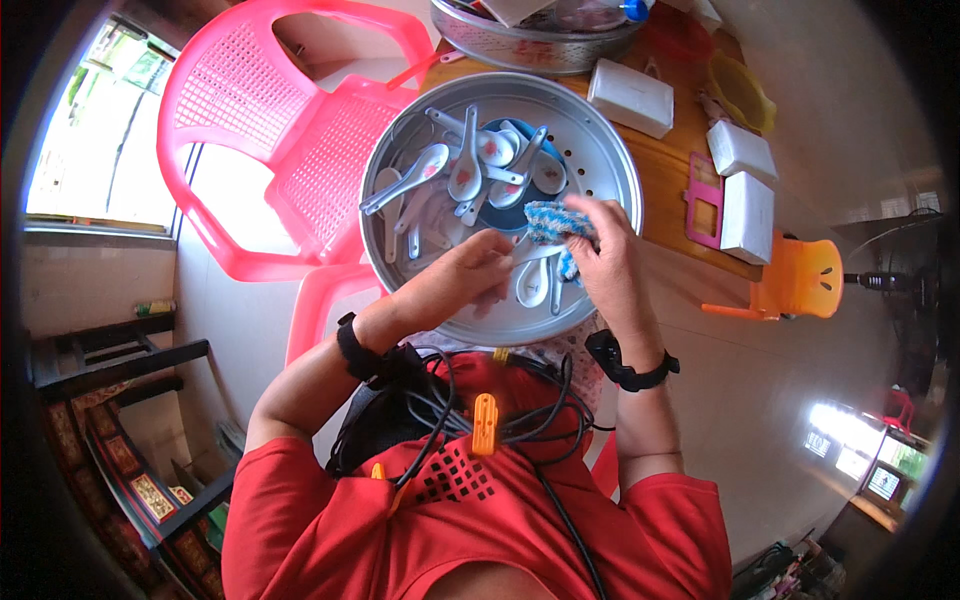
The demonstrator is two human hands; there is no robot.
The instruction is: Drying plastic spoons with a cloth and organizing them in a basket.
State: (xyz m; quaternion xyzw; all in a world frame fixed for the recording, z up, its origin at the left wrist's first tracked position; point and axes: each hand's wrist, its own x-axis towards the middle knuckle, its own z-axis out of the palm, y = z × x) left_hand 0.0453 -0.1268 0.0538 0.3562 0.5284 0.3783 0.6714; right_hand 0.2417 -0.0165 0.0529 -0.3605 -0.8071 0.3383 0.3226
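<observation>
A large round metal pan [615,150] with holes in its base lies before me, holding several white ceramic soup spoons with red flower patterns [464,180]. Some rest on a blue round dish [504,219]. Over the near half of the pan, my left hand [480,270] has its fingers curled at the end of a white spoon [536,255]. My right hand [604,240] grips a blue and white knitted cloth [555,223] against that spoon. Close below the cloth, a small spoon [532,285] lies near the pan's rim.
Behind the pan stands another metal pan [525,49] with mixed items. White boxes [631,97] and a pink plastic frame [705,201] lie on the wooden table [660,180]. A pink plastic chair [330,142] is at the left, an orange one [802,277] at the right. Black cables [525,427] cross my lap.
</observation>
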